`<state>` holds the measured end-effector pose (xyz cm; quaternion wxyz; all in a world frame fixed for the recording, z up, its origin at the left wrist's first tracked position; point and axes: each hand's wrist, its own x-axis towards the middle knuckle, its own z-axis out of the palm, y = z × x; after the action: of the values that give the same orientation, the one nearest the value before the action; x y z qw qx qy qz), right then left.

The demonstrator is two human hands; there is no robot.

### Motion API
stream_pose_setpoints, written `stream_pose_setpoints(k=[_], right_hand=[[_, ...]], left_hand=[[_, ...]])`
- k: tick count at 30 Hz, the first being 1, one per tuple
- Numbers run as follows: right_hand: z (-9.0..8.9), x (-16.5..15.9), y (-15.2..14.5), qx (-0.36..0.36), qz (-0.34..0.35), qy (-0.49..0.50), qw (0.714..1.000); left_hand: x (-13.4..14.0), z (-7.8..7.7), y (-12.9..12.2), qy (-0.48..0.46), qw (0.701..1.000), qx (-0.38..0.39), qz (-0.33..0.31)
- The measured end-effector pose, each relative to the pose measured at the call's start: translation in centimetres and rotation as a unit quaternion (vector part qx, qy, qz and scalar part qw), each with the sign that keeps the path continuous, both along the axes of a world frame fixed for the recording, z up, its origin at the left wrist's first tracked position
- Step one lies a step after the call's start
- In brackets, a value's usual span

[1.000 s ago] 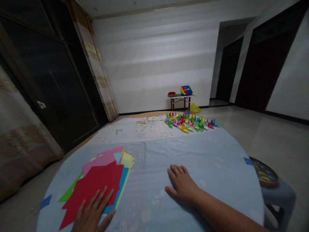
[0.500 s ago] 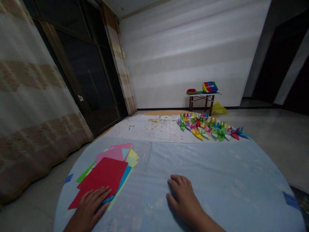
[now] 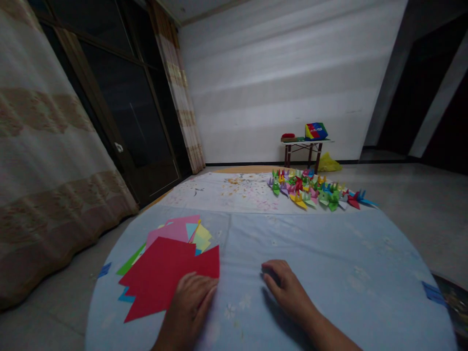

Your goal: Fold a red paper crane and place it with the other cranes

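My left hand (image 3: pixel 192 300) is closed on the near right corner of a red sheet of paper (image 3: pixel 206 261), with its thumb and fingers drawn together there. That sheet lies across a fanned stack of coloured paper. Another red sheet (image 3: pixel 161 261) shows in the stack, along with pink paper (image 3: pixel 168 234), pale yellow paper (image 3: pixel 202 237), green paper (image 3: pixel 129 261) and a bit of blue paper (image 3: pixel 126 295). My right hand (image 3: pixel 287 287) hovers near or rests on the cloth to the right, fingers bent, thumb apart, holding nothing.
A light blue flowered cloth (image 3: pixel 321 253) covers the round table's near half, a white flowered one (image 3: pixel 219 195) the far half. Several folded paper cranes (image 3: pixel 310 187) crowd the far right. Beyond stands a small table (image 3: pixel 309 142) with a colourful box (image 3: pixel 316 131).
My left hand has moved right, drawing a red sheet rightward out past the stack. My right hand has shifted slightly right, its fingers more bent.
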<state>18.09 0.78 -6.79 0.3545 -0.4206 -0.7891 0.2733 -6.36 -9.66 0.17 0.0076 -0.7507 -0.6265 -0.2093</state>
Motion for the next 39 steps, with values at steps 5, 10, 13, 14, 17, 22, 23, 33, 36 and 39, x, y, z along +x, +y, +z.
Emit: stream_pose_setpoints(k=[5,10,13,14,17,22,23,33,36,39], right_hand=[[-0.2,0.2,1.0,0.016,-0.088,0.046,0.995],[-0.7,0.2,1.6,0.070,-0.185,0.036,0.980],[-1.2,0.0,1.7,0.097,-0.187,0.006,0.978],[-1.3,-0.1,1.7,0.102,-0.179,-0.012,0.979],[-1.3,-0.5,1.4,0.109,-0.149,-0.077,0.980],[-0.5,-1.0,0.8,0.091,-0.107,-0.205,0.969],[-0.3,-1.1,0.7,0.084,-0.105,-0.222,0.966],[1.0,-1.6,0.2,0.053,-0.103,-0.280,0.953],[1.0,-1.8,0.0,0.060,-0.112,-0.284,0.950],[1.0,-1.9,-0.1,0.060,-0.112,-0.281,0.951]], left_hand=[[8.4,-0.2,4.1,-0.085,0.989,0.002,-0.118],[8.7,-2.1,5.8,-0.093,0.987,-0.005,-0.134],[6.3,-3.1,6.7,-0.061,0.995,0.013,-0.082],[5.5,-3.3,7.0,-0.048,0.997,0.016,-0.053],[4.1,-3.9,7.8,-0.022,0.999,-0.006,0.024],[3.8,-4.5,8.2,-0.011,0.999,-0.028,0.028],[3.8,-4.6,8.2,-0.011,0.999,-0.029,0.025],[3.0,-5.8,8.6,-0.025,0.999,-0.028,-0.003],[2.9,-6.0,8.4,-0.027,0.999,-0.029,0.000],[2.9,-6.0,8.3,-0.034,0.999,-0.024,0.004]])
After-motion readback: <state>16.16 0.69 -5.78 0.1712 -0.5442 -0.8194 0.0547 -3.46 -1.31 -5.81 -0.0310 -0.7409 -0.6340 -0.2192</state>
